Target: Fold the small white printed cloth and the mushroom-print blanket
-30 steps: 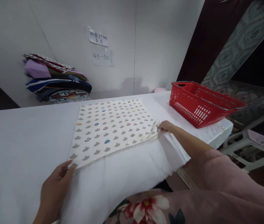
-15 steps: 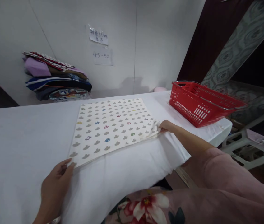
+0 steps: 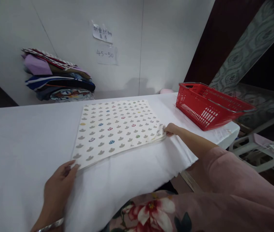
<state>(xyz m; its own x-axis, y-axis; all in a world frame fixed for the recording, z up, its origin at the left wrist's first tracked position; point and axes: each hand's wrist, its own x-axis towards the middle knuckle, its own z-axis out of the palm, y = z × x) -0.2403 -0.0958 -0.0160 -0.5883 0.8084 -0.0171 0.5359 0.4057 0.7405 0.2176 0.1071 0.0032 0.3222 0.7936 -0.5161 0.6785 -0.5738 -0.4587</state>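
A folded white cloth (image 3: 117, 129) printed with grey and a few coloured mushroom-like shapes lies flat on the table, its layers showing along the near edge. My left hand (image 3: 60, 180) pinches its near left corner between thumb and fingers. At the near right corner, my right hand (image 3: 172, 129) is closed on the cloth, with small wrinkles beside the fingers. The cloth stretches fairly smooth between both hands.
A white sheet covers the table (image 3: 30, 138). At the right end stands a red plastic basket (image 3: 199, 106). A stack of folded fabrics (image 3: 59, 77) sits at the back left against the wall, near paper signs (image 3: 105, 54). A pale stool (image 3: 245, 154) stands beyond the right edge.
The wrinkles at the near right corner have flattened somewhat. Both hands keep hold of the corners and have barely moved; the view has shifted slightly.
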